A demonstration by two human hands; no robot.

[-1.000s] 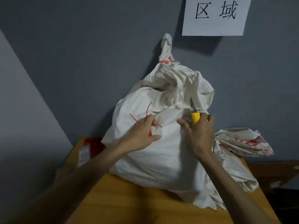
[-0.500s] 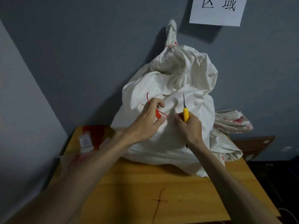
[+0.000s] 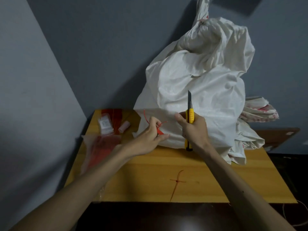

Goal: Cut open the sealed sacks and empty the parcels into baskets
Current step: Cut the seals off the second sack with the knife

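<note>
A big white woven sack (image 3: pixel 200 90) stands on the wooden table (image 3: pixel 150 165) against the grey wall, its neck bunched at the top. My left hand (image 3: pixel 150 135) pinches a red plastic seal tie (image 3: pixel 160 129) just in front of the sack's lower left side. My right hand (image 3: pixel 195 129) grips a yellow utility knife (image 3: pixel 190 114) upright, blade out and pointing up, close to the sack's front.
Another red tie (image 3: pixel 177 180) lies on the table near its front edge. At the table's left are a clear packet (image 3: pixel 105 125), a bag of red ties (image 3: pixel 101 147) and a small pale roll (image 3: pixel 124 126). Crumpled empty sacks (image 3: pixel 256 112) lie at the right.
The view has tilted down. My left hand has pulled the red tie down and away from the sack. My right hand with the knife has drawn back slightly from the sack.
</note>
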